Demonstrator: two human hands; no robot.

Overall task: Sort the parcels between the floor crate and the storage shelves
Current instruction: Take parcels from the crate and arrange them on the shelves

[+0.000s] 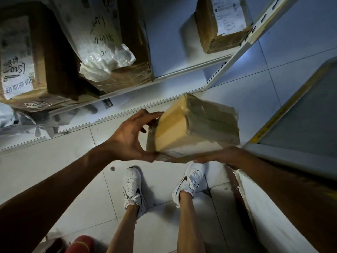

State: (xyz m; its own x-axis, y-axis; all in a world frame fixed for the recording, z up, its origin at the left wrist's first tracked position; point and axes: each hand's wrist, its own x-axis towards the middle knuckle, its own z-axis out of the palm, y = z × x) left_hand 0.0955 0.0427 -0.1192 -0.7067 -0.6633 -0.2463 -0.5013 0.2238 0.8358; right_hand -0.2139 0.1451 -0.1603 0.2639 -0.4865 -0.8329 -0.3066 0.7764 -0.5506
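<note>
A person stands on a pale tiled floor (pixel 63 172) and holds a taped cardboard parcel (pixel 193 128) in the air with both hands, in front of the storage shelves and above their own feet. The parcel is tilted, one plain brown face turned toward the camera and its far side wrapped in cloudy tape. The left hand (pixel 131 137) grips the parcel's near left end: its fingers (pixel 151 114) are spread and curled over the upper corner while the thumb presses at the lower corner. The right hand (pixel 220 156) lies under the parcel's lower edge, its fingers held together and stretched flat along the underside, carrying it from below. Behind the parcel, a white metal shelf (pixel 182 70) carries a large brown box with a handwritten label (pixel 23 70) at the left, beside it a white plastic mailer bag (pixel 102 46) lying on another brown box (pixel 127 75), and, well apart to the right, a smaller brown box with a printed label (pixel 218 22). More pale bags (pixel 32 121) lie on the lower level at the left. Two white sneakers, the left (pixel 134 190) and the right (pixel 191 181), stand on the tiles below the parcel. Something red (pixel 80 243) shows at the bottom edge; what it is cannot be told.
</note>
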